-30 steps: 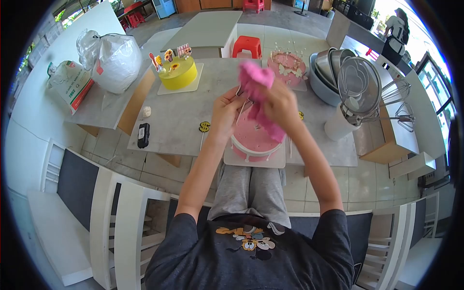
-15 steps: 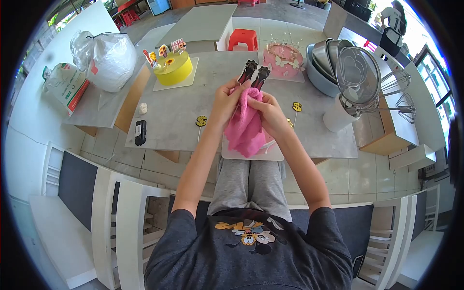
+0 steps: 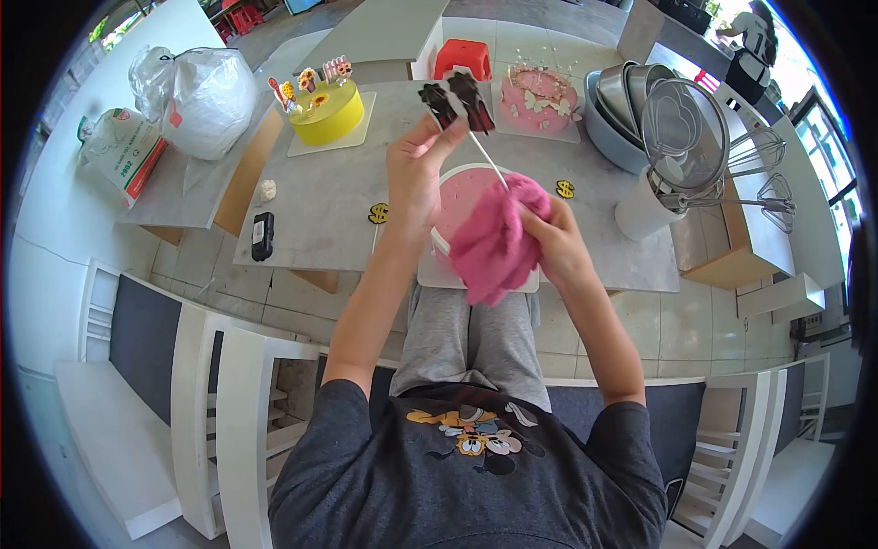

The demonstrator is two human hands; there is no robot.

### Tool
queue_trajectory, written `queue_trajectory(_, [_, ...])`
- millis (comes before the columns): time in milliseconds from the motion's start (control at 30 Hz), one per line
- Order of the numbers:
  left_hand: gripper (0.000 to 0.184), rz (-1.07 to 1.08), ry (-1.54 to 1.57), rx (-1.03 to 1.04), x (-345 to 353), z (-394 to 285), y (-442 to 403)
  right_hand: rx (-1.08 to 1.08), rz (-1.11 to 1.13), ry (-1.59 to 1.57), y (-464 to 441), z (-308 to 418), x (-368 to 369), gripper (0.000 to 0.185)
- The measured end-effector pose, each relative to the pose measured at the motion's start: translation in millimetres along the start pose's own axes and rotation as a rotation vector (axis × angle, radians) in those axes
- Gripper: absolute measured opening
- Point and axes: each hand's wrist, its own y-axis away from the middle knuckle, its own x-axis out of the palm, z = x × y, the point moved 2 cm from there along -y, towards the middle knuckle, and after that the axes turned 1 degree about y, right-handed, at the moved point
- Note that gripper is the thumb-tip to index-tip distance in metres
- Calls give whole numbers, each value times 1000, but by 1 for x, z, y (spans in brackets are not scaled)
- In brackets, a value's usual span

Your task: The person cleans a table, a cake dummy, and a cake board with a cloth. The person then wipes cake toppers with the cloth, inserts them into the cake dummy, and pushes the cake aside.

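Observation:
My left hand (image 3: 417,169) is closed on dark figure-shaped toppers (image 3: 468,102), held up above the table. From one of them a white stick (image 3: 487,157) slants down to a pink cloth (image 3: 497,242). My right hand (image 3: 560,242) pinches this cloth around the lower end of the stick. Partly behind the cloth, a pink cake with a white edge (image 3: 460,197) rests on a white board (image 3: 434,273) at the table's near edge. A dollar-sign topper (image 3: 379,214) lies left of the cake, and another dollar-sign topper (image 3: 565,189) lies to the right.
A yellow cake (image 3: 326,114) and a decorated pink cake (image 3: 540,99) stand farther back on the grey table (image 3: 320,197). A black case (image 3: 262,236) lies left. Bowls (image 3: 617,105), a white container of whisks (image 3: 643,209) stand right. A person (image 3: 752,50) is at the back right.
The cloth has come down from the topper heads toward the stick's lower end. My hands have moved apart, the left one up and the right one down and to the right.

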Motion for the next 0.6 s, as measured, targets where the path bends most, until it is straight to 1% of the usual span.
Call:
queue_trajectory(67, [14, -131, 437, -144, -11, -1, -13, -23, -150, 13, 29, 14, -12, 20])
queue_trajectory(100, [14, -215, 294, -29, -22, -1, -26, -78, -238, -39, 41, 11, -30, 21])
queue_trajectory(167, [14, -194, 91, -37, -35, 6, -35, -208, -402, -193, 62, 13, -74, 23])
queue_trajectory(200, [14, -192, 88, -43, -37, 18, -35, -283, -482, -304, 70, 15, -92, 24])
queue_trajectory(233, [14, -141, 75, -141, -39, 35, -33, -356, -575, -315, 78, 25, -104, 24])
queue_trajectory(267, [14, -91, 60, -238, -40, 48, -30, -458, -665, -257, 81, 31, -116, 22])
queue_trajectory(300, [14, -89, 50, -246, -40, 60, -28, -453, -672, -266, 81, 29, -126, 22])
queue_trajectory(367, [13, -112, 28, -291, -39, 82, -26, -578, -940, 47, 78, 26, -146, 20])
queue_trajectory(400, [13, -109, 3, -265, -41, 93, -28, -635, -1018, 273, 73, 18, -148, 19])
queue_trajectory(433, [13, -102, 0, -270, -41, 102, -28, -634, -1026, 270, 67, 1, -160, 19])
queue_trajectory(500, [12, -121, -32, -257, -40, 116, -31, -553, -1095, 729, 57, -39, -193, 25])
queue_trajectory(533, [12, -115, -34, -257, -39, 120, -32, -553, -1101, 726, 55, -60, -213, 25])
queue_trajectory(567, [11, -116, -60, -261, -39, 123, -32, -461, -974, 1194, 49, -80, -228, 27])
queue_trajectory(600, [11, -117, -88, -264, -39, 125, -32, -342, -800, 1643, 42, -93, -235, 29])
